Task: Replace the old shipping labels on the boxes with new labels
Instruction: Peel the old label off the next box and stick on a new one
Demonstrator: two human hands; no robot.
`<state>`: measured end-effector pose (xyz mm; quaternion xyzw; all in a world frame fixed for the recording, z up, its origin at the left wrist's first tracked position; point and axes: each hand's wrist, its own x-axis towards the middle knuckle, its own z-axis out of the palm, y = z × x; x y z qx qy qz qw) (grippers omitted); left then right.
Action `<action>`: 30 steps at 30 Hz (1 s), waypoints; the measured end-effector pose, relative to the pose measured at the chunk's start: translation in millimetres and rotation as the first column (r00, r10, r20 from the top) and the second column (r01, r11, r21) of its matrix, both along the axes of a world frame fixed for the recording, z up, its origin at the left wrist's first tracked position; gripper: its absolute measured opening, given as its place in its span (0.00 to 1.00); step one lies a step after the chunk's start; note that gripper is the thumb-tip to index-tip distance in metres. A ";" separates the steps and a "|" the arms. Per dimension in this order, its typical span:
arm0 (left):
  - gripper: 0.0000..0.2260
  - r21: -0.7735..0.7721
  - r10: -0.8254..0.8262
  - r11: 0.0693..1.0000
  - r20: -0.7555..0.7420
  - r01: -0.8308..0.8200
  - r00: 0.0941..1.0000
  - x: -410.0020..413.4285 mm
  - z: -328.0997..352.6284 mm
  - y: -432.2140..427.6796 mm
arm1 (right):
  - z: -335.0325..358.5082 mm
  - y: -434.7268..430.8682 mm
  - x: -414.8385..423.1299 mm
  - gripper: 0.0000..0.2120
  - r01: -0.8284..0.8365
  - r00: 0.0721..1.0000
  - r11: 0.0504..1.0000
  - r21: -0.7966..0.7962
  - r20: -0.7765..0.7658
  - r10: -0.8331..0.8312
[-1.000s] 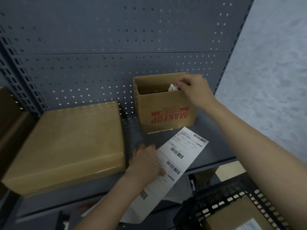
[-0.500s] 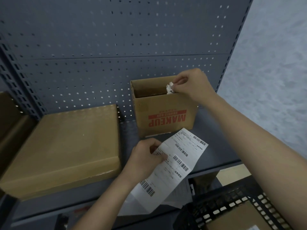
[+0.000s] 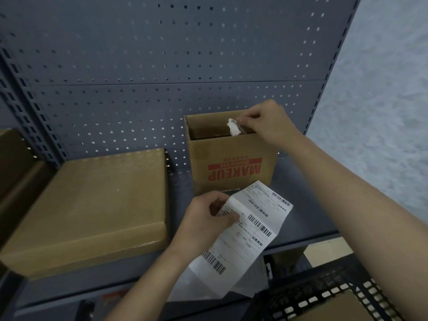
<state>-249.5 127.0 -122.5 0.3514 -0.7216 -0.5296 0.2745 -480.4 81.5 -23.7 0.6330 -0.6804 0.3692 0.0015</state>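
While right hand (image 3: 269,122) stays put, left hand (image 3: 206,222) raised label strip (image 3: 249,230).

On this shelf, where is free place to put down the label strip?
Bare shelf lies right of the MAKEUP box, under the right forearm. A narrow strip runs between the flat closed box and the MAKEUP box. In front of the MAKEUP box it is crowded: the left hand holds the label strip there.

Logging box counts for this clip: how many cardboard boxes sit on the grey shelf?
3 visible: the open MAKEUP box at the back, the large closed box left of it, and a box edge at far left. More may sit outside the frame.
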 end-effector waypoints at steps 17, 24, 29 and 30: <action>0.08 0.034 0.028 0.999 -0.090 -0.025 0.996 -14.7 6.6 4.6 | -6.8 9.0 -3.3 0.15 -0.003 1.000 0.995 0.095 -0.031 0.006; 0.07 0.057 0.080 0.996 -0.141 -0.073 0.987 -19.8 3.5 5.1 | -7.4 12.8 -2.9 0.04 0.028 1.000 0.999 -0.030 0.012 -0.027; 0.06 0.048 0.106 0.994 -0.180 -0.099 0.978 -25.4 5.6 6.2 | -7.2 22.1 3.7 0.05 0.017 1.000 0.996 -0.086 0.016 -0.016; 0.06 0.042 0.110 0.994 -0.187 -0.104 0.976 -26.3 6.0 5.9 | -6.8 26.7 5.9 0.04 0.011 1.000 0.996 -0.094 0.009 -0.010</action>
